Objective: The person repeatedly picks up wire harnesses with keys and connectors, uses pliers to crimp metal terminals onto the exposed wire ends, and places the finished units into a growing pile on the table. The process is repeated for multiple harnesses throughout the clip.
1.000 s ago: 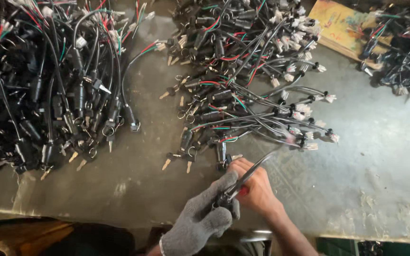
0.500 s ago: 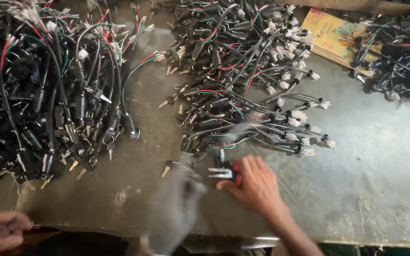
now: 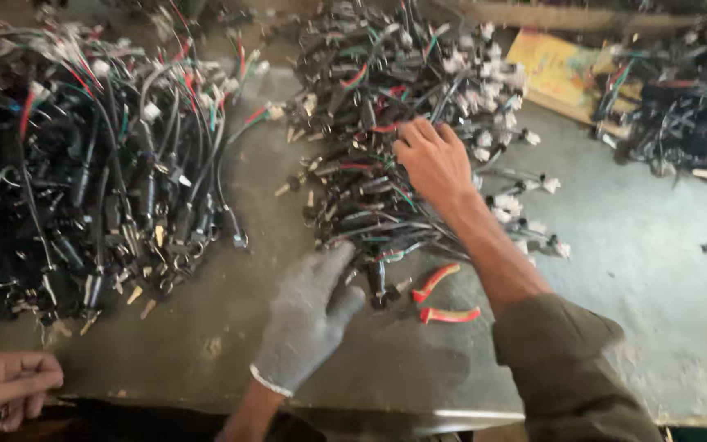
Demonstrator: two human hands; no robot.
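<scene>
Co-worker's hand (image 3: 6, 389): at the far left edge of the worktop (image 3: 648, 270), fingers curled together; what they pinch is too small to tell.

Left pile (image 3: 83, 172): a big heap of black wire harnesses with white plugs and metal keys, spread over the left third and well apart from both of the person's hands.

Left hand (image 3: 308, 315): in a grey knit glove, palm down on the worktop, fingers loosely apart and clamped on nothing; its fingertips lie just beside the near edge of the middle pile.

Middle pile (image 3: 394, 139): the tangle being worked, with black cables, red and green wires and white plugs.

Pliers (image 3: 443, 299): red-handled, lying free on the worktop between the 2 hands, handles spread, touching neither hand.

Right hand (image 3: 435, 160): bare, resting on top of the middle pile, fingers spread and pressing into the wires; I cannot tell whether they close on 1 cable.

Step in hand: picking a single harness out of the middle pile, as I judge it.

Next move calls for: closing on 1 cable and lifting it clear without dragging its neighbours.

In the way: crossed, knotted wires around the right hand.

Right side: a yellow card (image 3: 562, 74) and a third dark pile (image 3: 681, 115), well apart.
</scene>
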